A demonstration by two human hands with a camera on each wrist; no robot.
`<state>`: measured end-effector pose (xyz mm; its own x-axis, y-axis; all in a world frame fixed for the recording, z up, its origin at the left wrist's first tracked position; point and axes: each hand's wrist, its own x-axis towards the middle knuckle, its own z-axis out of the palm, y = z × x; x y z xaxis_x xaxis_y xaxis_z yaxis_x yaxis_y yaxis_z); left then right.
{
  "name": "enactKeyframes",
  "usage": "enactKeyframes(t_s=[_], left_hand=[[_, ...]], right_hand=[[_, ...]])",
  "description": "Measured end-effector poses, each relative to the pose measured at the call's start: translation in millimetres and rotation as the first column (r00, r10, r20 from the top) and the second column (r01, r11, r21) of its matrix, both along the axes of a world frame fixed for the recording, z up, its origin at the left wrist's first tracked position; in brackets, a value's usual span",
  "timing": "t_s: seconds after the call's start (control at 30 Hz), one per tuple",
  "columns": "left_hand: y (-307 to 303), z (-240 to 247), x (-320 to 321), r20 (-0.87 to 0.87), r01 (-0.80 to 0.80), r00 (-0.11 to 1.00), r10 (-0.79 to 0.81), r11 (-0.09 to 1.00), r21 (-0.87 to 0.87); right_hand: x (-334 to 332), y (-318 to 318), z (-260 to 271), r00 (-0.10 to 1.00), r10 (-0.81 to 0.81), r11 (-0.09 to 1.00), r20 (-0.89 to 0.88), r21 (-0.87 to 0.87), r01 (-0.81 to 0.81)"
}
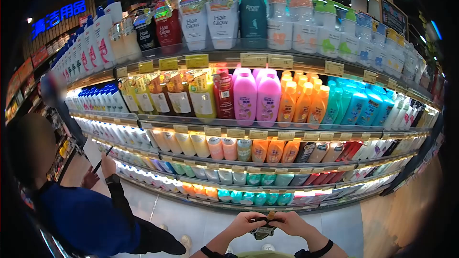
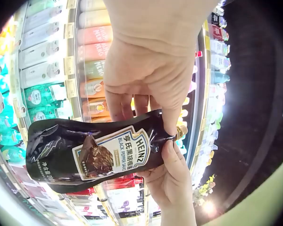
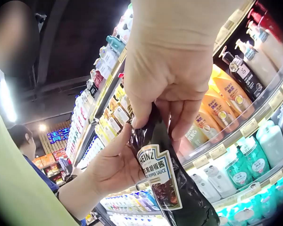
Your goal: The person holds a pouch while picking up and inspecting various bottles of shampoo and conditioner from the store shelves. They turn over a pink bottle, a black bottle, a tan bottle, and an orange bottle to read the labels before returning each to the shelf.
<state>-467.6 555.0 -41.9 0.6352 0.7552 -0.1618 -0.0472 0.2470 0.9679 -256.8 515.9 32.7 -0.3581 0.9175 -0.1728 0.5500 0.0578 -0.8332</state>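
Left wrist, fingers (image 2: pixel 117 104): those of the left hand (image 2: pixel 151 70) were curled behind the neck end of the sauce pouch (image 2: pixel 96 155), with the thumb on its front, clamped on it.
Right hand (image 2: pixel 172 181): it sat just below, and its thumb and fingers pinched the same neck end, beside the small cap (image 2: pixel 181 131).
Place: the sauce pouch was held in the air between both hands, low in front of the person and well apart from the shelves (image 1: pixel 258 134).
Handling: it was probably a soft, filled film pouch of modest weight. The glossy skin looked slippery, and the body would likely sag and swing.
Hold: the stiffer neck under the cap seemed the surest place, with a palm under the belly as support.
Axis: in the head view the long axis ran nearly upright, with the cap toward the shelves and the base toward the person. From the left wrist it lay almost level, label facing the camera.
Around: lit shelves carried rows of bottles (image 1: pixel 258 95), and a person in blue (image 1: pixel 88 222) crouched at the left.
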Motion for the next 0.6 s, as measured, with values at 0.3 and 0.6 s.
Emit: enactKeyframes(t_s=[0.3, 0.6], left_hand=[[-18, 0, -19, 0.013, -0.139, 0.99, 0.139, 0.987, 0.076], [-34, 6, -56, 0.016, -0.306, 0.952, 0.306, 0.947, 0.104]], right_hand=[[-17, 9, -14, 0.988, 0.154, 0.986, -0.028, 0.069, -0.151], [-52, 21, -15, 0.971, 0.218, 0.974, -0.095, -0.046, -0.223]])
